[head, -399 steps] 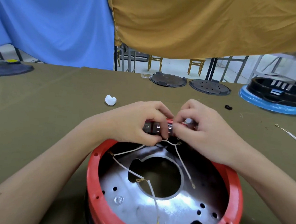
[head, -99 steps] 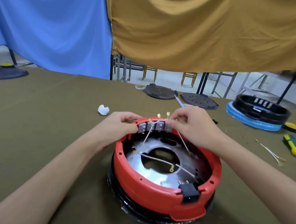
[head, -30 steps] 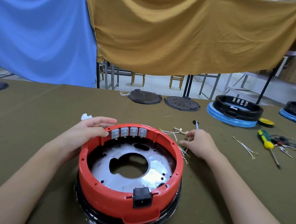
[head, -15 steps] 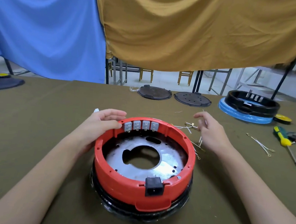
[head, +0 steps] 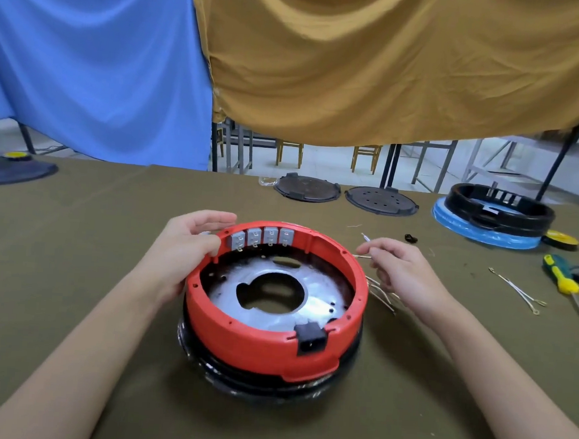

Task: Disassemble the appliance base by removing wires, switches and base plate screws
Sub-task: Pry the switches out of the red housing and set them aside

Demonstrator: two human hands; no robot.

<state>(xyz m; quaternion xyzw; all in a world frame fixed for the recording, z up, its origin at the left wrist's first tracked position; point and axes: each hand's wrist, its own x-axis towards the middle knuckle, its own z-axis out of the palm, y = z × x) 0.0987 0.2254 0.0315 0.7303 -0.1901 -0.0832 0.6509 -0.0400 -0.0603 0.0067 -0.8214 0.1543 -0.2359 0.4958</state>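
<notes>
The red appliance base (head: 258, 345) stands on the olive table, open side up, with a silver base plate (head: 313, 306) inside. Several grey switches (head: 262, 237) sit in a row on its far inner wall. A black power socket (head: 310, 339) is on its near wall. My left hand (head: 185, 243) rests on the far left rim, thumb inside beside the switches, fingers over the outside. My right hand (head: 399, 271) hovers to the right of the base with loosely bent fingers and holds nothing. The removed wires (head: 380, 292) lie on the table under that hand.
A green-and-yellow screwdriver (head: 560, 277) and two loose wires (head: 519, 292) lie at the right. Two black round plates (head: 305, 188) (head: 380, 200) and a black-and-blue base (head: 495, 216) stand at the back. A dark lid (head: 10, 170) lies far left.
Since 3.3 s ago my right hand pulled the wires off the switches and laid them on the table to the right. It has now let go and lifted slightly.
</notes>
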